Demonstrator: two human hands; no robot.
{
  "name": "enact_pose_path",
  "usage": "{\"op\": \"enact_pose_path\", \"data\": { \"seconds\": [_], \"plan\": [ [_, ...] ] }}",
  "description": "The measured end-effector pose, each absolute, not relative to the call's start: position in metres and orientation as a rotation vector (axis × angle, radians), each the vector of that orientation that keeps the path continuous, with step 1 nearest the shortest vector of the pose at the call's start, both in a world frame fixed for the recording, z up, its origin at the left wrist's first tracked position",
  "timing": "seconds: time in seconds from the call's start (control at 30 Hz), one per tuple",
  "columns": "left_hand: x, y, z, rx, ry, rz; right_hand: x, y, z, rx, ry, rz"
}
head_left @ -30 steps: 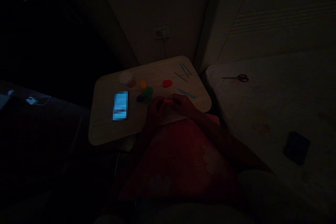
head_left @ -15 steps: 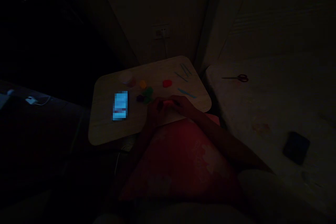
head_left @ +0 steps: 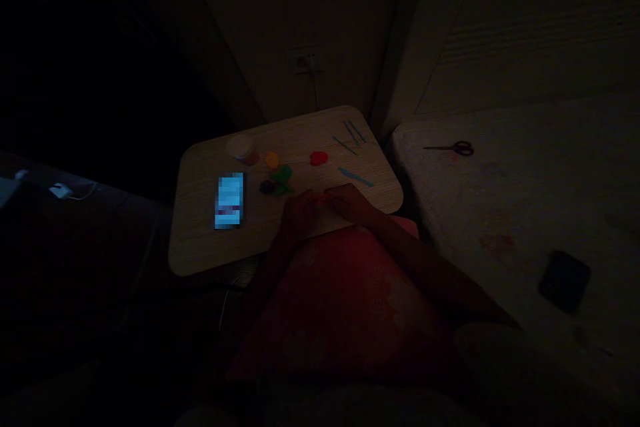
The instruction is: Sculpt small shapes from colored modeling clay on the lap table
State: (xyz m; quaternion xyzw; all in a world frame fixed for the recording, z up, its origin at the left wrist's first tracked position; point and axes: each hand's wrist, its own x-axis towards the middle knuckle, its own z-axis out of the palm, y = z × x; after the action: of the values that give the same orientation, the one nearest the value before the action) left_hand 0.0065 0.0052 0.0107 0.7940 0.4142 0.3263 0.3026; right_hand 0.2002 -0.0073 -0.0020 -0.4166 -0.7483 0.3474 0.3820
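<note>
In dim light my left hand [head_left: 299, 209] and my right hand [head_left: 346, 201] meet over the near edge of a small wooden table. Between their fingertips shows a bit of red modelling clay [head_left: 319, 198], mostly covered by the fingers. Both hands look closed on it. Just beyond my left hand lie a green clay lump [head_left: 282, 178] and a dark purple one [head_left: 267, 187]. Farther back are a yellow lump [head_left: 271, 159] and a bigger red lump [head_left: 319, 158]. A blue modelling knife [head_left: 355, 177] rests beyond my right hand.
A lit phone [head_left: 229, 201] and a clear tub [head_left: 241, 147] stand on the table's [head_left: 200, 253] left side. Several thin sticks [head_left: 354, 133] lie at back right. Scissors [head_left: 453, 148] and a dark object [head_left: 565, 281] rest on the pale surface at right. A red cushion [head_left: 330, 300] covers my lap.
My fingers have shifted over the red clay, so less of it shows between them. My right hand looks flatter. The other things on the table stay where they were.
</note>
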Motion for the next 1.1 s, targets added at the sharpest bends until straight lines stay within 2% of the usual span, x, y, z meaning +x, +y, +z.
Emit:
{"op": "enact_pose_path", "data": {
  "seconds": [0.53, 1.1],
  "plan": [
    [0.0069, 0.0129, 0.004, 1.869, 1.128, 1.216, 0.2017, -0.001, -0.0087, -1.087, -1.492, 0.882],
    [0.0042, 0.0082, 0.0095, 2.035, 1.055, 1.063, 0.2038, -0.0054, -0.0027, -1.053, -1.703, 0.869]
  ]
}}
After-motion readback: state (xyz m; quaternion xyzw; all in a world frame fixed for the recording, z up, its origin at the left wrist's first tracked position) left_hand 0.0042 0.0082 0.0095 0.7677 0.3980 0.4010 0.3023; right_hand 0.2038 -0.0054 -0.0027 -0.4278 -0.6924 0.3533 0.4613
